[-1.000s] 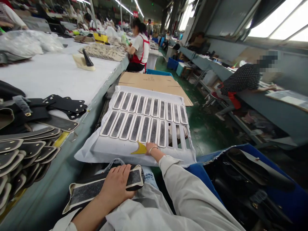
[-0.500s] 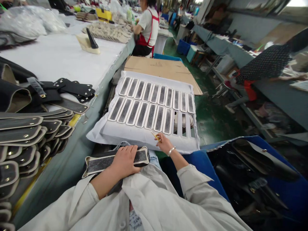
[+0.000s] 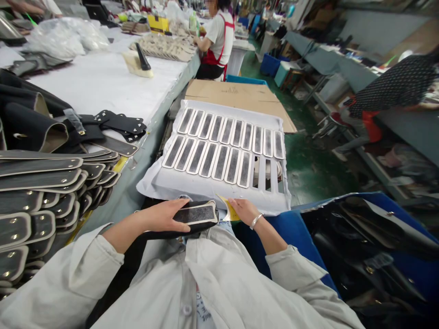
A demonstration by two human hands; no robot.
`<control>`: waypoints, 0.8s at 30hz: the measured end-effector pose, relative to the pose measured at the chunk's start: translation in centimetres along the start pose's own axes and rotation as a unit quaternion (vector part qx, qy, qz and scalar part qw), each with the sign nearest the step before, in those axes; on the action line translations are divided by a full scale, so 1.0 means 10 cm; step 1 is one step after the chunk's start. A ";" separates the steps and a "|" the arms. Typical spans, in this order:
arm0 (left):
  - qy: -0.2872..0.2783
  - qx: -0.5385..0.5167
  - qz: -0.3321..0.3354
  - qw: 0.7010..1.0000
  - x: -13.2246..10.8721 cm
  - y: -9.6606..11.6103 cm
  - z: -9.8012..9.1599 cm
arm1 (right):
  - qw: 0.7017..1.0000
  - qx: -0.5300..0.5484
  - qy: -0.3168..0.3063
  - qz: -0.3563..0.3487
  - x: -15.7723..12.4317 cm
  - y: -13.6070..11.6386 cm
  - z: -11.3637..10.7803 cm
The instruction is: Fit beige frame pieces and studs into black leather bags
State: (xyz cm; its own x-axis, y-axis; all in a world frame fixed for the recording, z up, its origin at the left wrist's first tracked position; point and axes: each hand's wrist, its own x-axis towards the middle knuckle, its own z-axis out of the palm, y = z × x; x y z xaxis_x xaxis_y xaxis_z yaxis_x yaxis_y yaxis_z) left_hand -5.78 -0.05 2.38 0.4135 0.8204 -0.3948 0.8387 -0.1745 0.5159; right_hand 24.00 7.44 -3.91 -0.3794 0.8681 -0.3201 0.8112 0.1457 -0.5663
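Across my lap lies a black leather piece, perhaps a bag, with a grey, cream-edged panel (image 3: 202, 214) facing up. My left hand (image 3: 163, 216) grips its left part, thumb and fingers over the panel; the far left end is hidden under the hand. Just beyond the right end of that piece, my right hand (image 3: 244, 211) pinches a thin yellow flat piece (image 3: 232, 214) with a pale pointed tip. In front of me is a white-covered board (image 3: 202, 183) bearing two rows of grey, pale-edged strips (image 3: 221, 162), with open slots at the near right.
Stacked dark straps (image 3: 37, 180) and black leather parts (image 3: 30, 114) lie on the left table. A blue bin (image 3: 288, 233) holding black leather pieces stands at right. Flat cardboard (image 3: 240, 91) lies behind the board. A person in a red apron (image 3: 219, 41) sits farther off.
My left hand has shifted left along the black piece. My right hand has drawn back from the board toward me, and the yellow piece shows more fully. The view has swung slightly left.
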 end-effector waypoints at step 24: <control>-0.230 -0.639 -0.067 0.731 1.13 -0.02 0.17 | 0.954 -0.293 0.036 -0.051 0.10 -0.59 -0.01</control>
State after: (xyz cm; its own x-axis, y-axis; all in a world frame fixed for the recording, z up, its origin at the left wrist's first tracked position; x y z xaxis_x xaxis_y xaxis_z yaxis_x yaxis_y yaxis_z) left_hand -0.65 8.38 -3.45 0.6793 0.4624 -0.5699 -0.0116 0.7832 0.6217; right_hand 18.86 7.46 -0.78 -0.4556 0.8623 -0.2211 0.8890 0.4534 -0.0636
